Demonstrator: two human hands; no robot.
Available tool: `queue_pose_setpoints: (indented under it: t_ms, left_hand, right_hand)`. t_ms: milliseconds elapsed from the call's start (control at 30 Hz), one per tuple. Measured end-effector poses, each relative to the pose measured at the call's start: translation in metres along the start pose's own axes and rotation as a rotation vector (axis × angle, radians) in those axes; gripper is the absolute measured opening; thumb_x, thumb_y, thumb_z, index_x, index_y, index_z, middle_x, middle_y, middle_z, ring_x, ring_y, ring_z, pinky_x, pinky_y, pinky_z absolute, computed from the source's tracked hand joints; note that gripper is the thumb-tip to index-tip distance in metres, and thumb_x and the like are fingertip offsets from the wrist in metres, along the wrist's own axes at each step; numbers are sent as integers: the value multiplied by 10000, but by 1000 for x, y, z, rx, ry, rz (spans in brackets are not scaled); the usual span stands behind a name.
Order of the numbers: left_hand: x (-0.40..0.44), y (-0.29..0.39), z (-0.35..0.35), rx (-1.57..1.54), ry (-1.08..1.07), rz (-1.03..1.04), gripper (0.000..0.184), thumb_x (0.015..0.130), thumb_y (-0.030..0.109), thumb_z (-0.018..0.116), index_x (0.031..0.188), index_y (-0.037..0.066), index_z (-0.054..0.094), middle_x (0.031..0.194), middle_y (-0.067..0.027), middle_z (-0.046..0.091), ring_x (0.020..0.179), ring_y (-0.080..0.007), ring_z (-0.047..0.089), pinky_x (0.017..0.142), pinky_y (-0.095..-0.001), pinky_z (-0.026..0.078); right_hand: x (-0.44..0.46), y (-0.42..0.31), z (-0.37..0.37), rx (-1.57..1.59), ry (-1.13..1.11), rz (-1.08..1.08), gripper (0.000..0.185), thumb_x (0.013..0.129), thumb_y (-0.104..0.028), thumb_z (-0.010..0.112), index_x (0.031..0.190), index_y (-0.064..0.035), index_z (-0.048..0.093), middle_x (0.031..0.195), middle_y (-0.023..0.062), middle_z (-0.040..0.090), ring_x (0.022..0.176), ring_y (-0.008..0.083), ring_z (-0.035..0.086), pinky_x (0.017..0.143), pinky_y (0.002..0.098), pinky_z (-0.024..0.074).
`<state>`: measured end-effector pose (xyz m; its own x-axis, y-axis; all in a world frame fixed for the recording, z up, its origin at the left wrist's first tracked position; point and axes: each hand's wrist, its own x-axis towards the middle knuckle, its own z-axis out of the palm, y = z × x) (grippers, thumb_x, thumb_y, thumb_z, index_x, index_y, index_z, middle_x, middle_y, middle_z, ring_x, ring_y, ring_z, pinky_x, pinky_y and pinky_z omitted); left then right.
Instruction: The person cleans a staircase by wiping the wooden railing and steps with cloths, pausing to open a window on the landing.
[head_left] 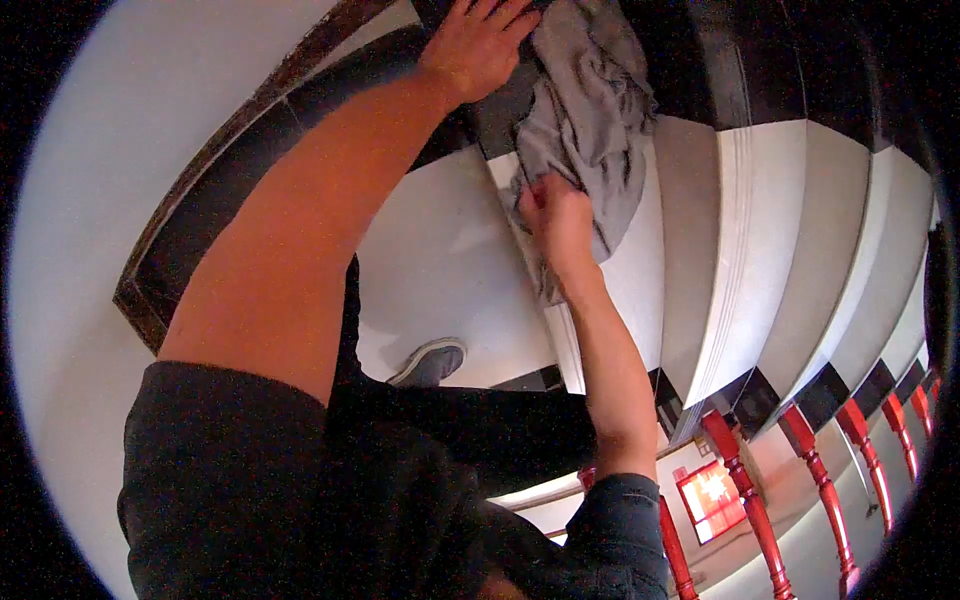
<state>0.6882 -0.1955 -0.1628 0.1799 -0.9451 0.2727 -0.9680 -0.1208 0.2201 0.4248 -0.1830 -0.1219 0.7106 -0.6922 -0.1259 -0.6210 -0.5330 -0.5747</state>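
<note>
A crumpled grey cloth (590, 110) hangs over the edge of a pale stair step (460, 260). My right hand (562, 215) is closed on the lower left part of the cloth. Farther up, my left hand (480, 50) lies with its fingers spread on a dark surface, just left of the cloth's upper end. Some of its fingertips run up to the frame's top edge. A grey shoe (432, 362) rests on the same step below.
More pale steps (755, 250) with black ends descend or rise to the right; I cannot tell which. Red balusters (765, 530) line the lower right side. A white wall (110, 170) with dark skirting (215, 200) borders the left. A bright window (712, 500) shows beyond the balusters.
</note>
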Motion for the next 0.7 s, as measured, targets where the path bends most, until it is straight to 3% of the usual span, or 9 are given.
queue_pose_setpoints:
  t_ms: [100, 267, 400, 700]
  left_hand:
    - [-2, 3, -5, 11, -44, -7, 514, 986, 264, 587, 1468, 92, 541, 1580, -145, 439, 1490, -348, 340, 1259, -525, 199]
    - [-1, 4, -5, 24, -17, 3, 527, 984, 263, 585, 1477, 88, 530, 1588, -148, 427, 1494, -347, 332, 1262, -523, 188]
    - [1, -1, 2, 59, -54, 12, 535, 972, 242, 587, 1474, 68, 526, 1572, -163, 441, 1487, -357, 338, 1260, -531, 191]
    - [2, 0, 0, -35, -67, -10, 524, 991, 239, 560, 1485, 69, 511, 1583, -165, 418, 1497, -361, 318, 1257, -541, 201]
  right_hand:
    - [-2, -1, 0, -23, -76, 68, 137, 869, -110, 762, 864, -9, 670, 735, 225, 674, 672, 417, 673, 641, 452, 534]
    - [15, -10, 7, -54, 33, -23, 142, 880, -129, 757, 861, -19, 670, 735, 232, 675, 700, 437, 677, 651, 486, 542]
    - [-3, -1, -1, -124, -82, 5, 147, 887, -139, 755, 862, -24, 666, 763, 230, 681, 722, 431, 683, 655, 499, 539]
    - [-1, 6, 6, -116, 3, -78, 121, 894, -127, 745, 879, -33, 672, 826, 214, 700, 738, 413, 688, 664, 480, 547]
